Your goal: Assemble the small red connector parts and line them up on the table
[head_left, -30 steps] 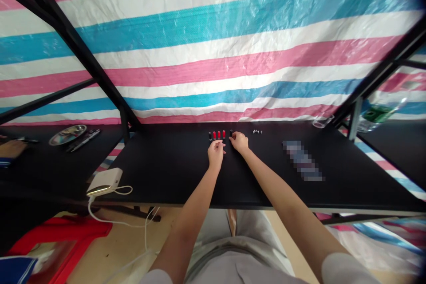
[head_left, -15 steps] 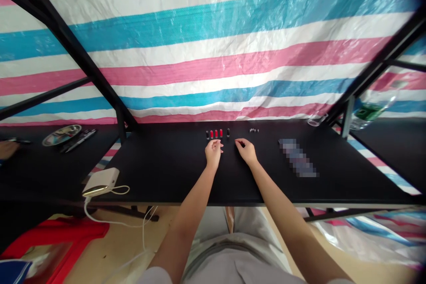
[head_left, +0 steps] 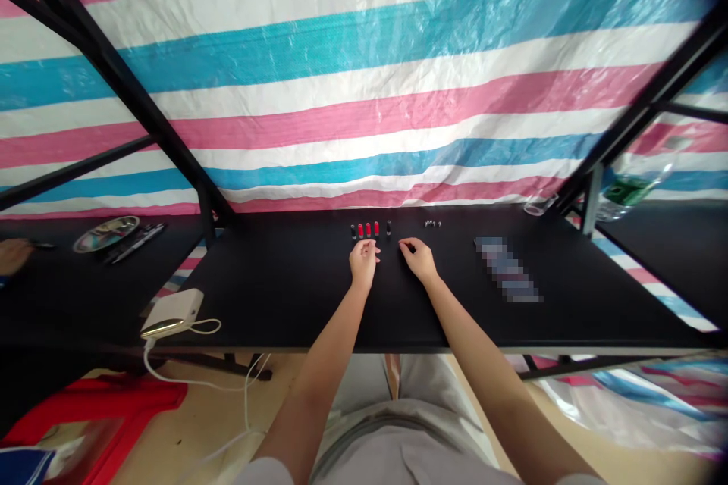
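Observation:
My left hand rests over the black table with curled fingers and the thumb near the fingertips; anything in it is too small to make out. A short row of three small red cylinders and a black one stands just beyond it. Another small black cylinder stands a little to their right, between and beyond the hands. My right hand is closed in a pinch, its fingertips pointing left toward my left hand. What the pinch holds, if anything, is hidden. Several tiny shiny pieces lie beyond my right hand.
A blurred-out flat object lies right on the table. A white box with a cable sits at the left front edge. A clear cup is at the back right. Another person's hand and a tray are far left.
My right hand has shifted very slightly left, along with a small shift of the whole view. The cylinders and tiny pieces stay in place.

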Available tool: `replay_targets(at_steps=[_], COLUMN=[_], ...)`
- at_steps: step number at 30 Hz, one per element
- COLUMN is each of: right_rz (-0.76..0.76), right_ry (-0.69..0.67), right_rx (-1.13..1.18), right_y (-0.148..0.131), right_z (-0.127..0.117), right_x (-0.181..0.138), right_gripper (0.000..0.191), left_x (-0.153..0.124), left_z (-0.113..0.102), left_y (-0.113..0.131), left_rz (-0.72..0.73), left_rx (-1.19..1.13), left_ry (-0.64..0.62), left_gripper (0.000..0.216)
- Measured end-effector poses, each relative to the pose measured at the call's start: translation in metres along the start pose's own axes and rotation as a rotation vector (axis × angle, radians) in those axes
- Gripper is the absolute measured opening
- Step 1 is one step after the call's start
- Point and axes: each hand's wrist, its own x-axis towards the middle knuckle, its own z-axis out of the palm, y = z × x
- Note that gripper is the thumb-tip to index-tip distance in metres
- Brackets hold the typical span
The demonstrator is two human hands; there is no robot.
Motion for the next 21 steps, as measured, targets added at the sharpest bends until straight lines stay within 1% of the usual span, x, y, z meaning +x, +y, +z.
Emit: replay_targets(at_steps=[11, 21], right_rz=[-0.03, -0.023], right_ry=[0.0, -0.008], right_rx=[-0.008, -0.029], right_y=[0.0009, -0.0018], right_z=[0.0005, 0.0004], right_x=[0.0002, 0.0003], right_gripper=[0.021, 0.019], left_x=[-0.0014, -0.0007], left_z=[-0.0002, 0.0], left_y=[0.0022, 0.002], left_rz=[-0.011, -0.001], left_rx=[0.005, 0.02], left_ry=[-0.003, 0.002], left_gripper=[0.024, 0.022])
